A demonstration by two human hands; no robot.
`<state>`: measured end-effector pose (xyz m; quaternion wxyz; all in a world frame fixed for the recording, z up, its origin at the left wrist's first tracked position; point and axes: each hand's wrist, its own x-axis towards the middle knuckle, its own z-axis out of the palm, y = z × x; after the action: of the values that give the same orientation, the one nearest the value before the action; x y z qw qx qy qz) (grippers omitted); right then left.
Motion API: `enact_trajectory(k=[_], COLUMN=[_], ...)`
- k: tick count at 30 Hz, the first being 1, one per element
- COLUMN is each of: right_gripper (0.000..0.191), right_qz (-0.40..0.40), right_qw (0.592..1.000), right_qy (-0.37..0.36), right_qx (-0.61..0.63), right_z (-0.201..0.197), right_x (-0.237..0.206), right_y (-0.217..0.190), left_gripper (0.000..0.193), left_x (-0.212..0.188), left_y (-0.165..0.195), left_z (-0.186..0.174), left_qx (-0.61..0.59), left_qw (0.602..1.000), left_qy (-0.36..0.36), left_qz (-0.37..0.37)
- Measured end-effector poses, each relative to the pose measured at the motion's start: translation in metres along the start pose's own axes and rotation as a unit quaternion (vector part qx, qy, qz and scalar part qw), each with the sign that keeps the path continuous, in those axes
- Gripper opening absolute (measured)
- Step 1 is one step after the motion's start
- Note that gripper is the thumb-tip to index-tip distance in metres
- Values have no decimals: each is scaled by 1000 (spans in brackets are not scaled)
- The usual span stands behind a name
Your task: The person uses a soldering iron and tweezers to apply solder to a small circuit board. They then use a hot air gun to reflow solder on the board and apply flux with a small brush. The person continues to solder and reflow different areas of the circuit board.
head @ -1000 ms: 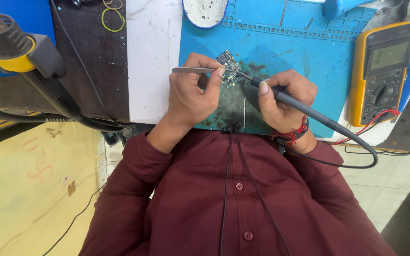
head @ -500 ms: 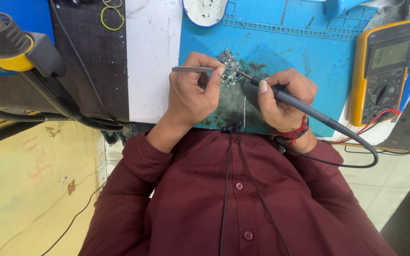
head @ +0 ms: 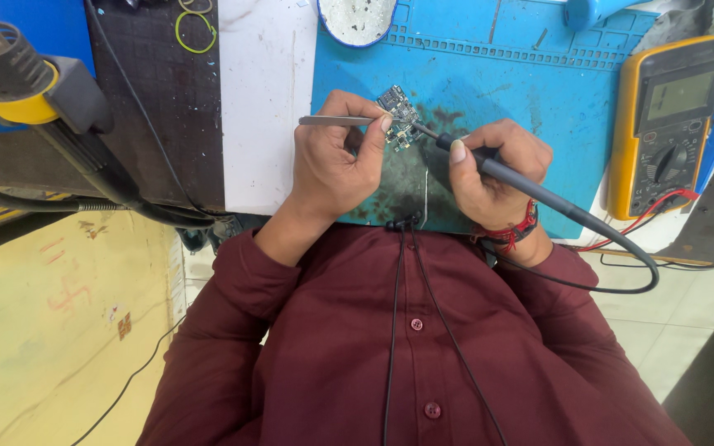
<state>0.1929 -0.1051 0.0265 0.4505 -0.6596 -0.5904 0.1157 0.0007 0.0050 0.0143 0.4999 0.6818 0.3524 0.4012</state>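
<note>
Our left hand (head: 336,161) is closed on grey tweezers (head: 336,120), their tips at a small circuit board (head: 398,116); our right hand (head: 493,169) grips a black soldering iron (head: 530,188) like a pen, its tip touching the board's near edge; the board lies on the blue mat (head: 530,91), just beyond both hands. We judge the soldering to be under way, not finished, since tip and tweezers are both on the board; which joints are done is too small to tell. To the right stands a yellow multimeter (head: 671,124) with a grey screen and a round dial, red and black leads (head: 650,215) trailing from it; at the mat's far edge sits a round white dish (head: 357,18) with a blue rim; a yellow-green loop (head: 196,29) lies on the black pad (head: 171,107) to the left.
</note>
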Motion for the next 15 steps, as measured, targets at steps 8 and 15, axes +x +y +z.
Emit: enact_trajectory(k=[8, 15], right_gripper=[12, 13], right_qz=[-9, 1], right_qw=[1000, 1000], right_qy=[2, 4], right_qx=[-9, 0], right_z=[1, 0], right_x=[0, 0], right_y=[1, 1], left_gripper=[9, 9], left_x=[0, 0], left_y=[0, 0], left_z=[0, -1], left_qx=[-3, 4], left_qw=[1000, 1000], left_qy=[-4, -2], left_qz=[-10, -8])
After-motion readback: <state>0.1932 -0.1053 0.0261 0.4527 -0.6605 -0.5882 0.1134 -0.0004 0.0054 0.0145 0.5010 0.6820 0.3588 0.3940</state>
